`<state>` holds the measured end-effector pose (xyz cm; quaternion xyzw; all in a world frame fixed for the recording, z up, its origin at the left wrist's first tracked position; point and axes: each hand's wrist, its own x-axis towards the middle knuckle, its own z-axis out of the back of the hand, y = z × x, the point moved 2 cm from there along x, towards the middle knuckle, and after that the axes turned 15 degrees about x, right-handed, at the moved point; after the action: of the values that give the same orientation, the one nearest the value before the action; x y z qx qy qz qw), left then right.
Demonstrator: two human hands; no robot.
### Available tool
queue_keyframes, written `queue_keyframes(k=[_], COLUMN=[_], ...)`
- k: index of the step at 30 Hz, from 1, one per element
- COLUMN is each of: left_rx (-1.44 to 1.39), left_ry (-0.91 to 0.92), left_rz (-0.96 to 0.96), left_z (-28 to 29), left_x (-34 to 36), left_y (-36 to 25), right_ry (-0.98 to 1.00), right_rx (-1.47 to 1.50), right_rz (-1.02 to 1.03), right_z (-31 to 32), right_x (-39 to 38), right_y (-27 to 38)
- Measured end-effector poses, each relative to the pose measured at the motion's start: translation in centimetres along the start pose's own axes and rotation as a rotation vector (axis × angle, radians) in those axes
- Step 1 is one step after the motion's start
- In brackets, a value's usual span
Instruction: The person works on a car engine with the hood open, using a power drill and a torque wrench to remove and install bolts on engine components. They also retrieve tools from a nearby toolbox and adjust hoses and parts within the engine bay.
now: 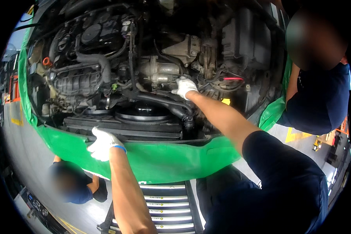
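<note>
My left hand (pixel 104 145), in a white knit glove with a blue cuff, is at the green protective cover (pixel 163 160) along the car's front edge. Its thumb points up and its fingers are apart, with nothing in them. Deep in the engine bay, my right hand (pixel 186 88), also white-gloved, reaches beside a silver cylindrical starter motor (pixel 164 69). Its fingers curl in among hoses and wiring just below that motor; what they grip is too small to make out. A metal bracket (pixel 188 47) sits above it.
The engine (pixel 93 33) fills the left side of the bay. A round black fan part (pixel 143 112) lies behind the front panel. A black box (pixel 243 39) stands at right. One person (pixel 319 93) leans in at right; another (pixel 76 181) is low at left. A striped platform (pixel 169 206) lies below.
</note>
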<state>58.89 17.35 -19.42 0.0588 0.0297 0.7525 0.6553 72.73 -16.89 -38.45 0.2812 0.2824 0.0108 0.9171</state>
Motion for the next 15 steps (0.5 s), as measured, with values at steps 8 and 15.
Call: queue_keyframes(k=[8,15], left_rx=[0.079,0.104], left_ry=[-0.103,-0.086], left_rz=[-0.06,-0.078], left_z=[-1.8,-0.9], left_x=[0.9,-0.1], left_y=[-0.1,-0.4], right_ry=[-0.004,-0.111], right_rx=[-0.096,-0.259], right_rz=[0.13,0.211], right_z=[-0.2,-0.3], right_x=[0.1,0.3], right_y=[-1.1,-0.3])
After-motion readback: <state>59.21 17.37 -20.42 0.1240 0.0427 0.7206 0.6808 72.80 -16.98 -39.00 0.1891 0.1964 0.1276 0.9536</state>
